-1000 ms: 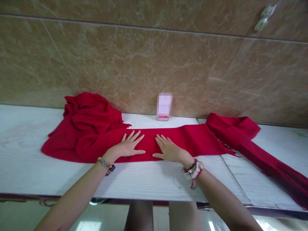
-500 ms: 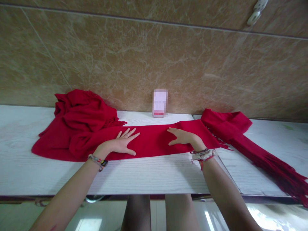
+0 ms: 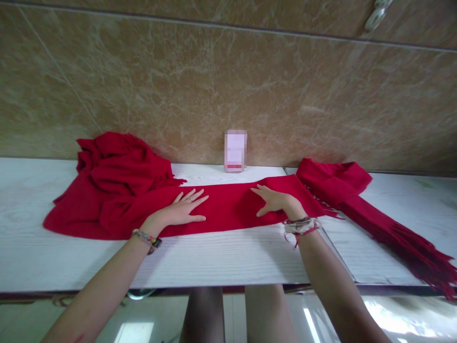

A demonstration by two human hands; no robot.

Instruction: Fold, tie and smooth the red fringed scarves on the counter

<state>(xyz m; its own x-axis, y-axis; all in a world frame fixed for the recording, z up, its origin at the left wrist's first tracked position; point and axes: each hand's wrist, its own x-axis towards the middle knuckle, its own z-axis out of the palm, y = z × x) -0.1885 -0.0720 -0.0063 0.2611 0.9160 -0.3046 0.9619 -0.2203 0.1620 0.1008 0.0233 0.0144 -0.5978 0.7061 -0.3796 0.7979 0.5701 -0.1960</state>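
A red scarf [image 3: 228,207] lies across the white table, its middle stretch flat and smooth. Toward the left it gathers into a rumpled heap against the wall; its right end carries a short fringe. My left hand [image 3: 182,209] rests palm down on the flat stretch, fingers spread. On the same cloth, farther right, my right hand [image 3: 273,200] lies with its fingers apart. Neither hand grips the fabric. Beyond the fringed end lies another folded red length with long tassels [image 3: 392,233]; whether it joins the scarf I cannot tell.
A phone-shaped object with a blurred front [image 3: 235,151] leans upright against the brown marbled wall [image 3: 200,85] behind the scarf. The white table [image 3: 221,262] has a seam on the right, and its front edge runs above my legs. The long tassels hang over the front right edge.
My right hand has shifted slightly right along the cloth, and my left hand a touch right as well. Both stay spread on the scarf. The camera view has moved a little.
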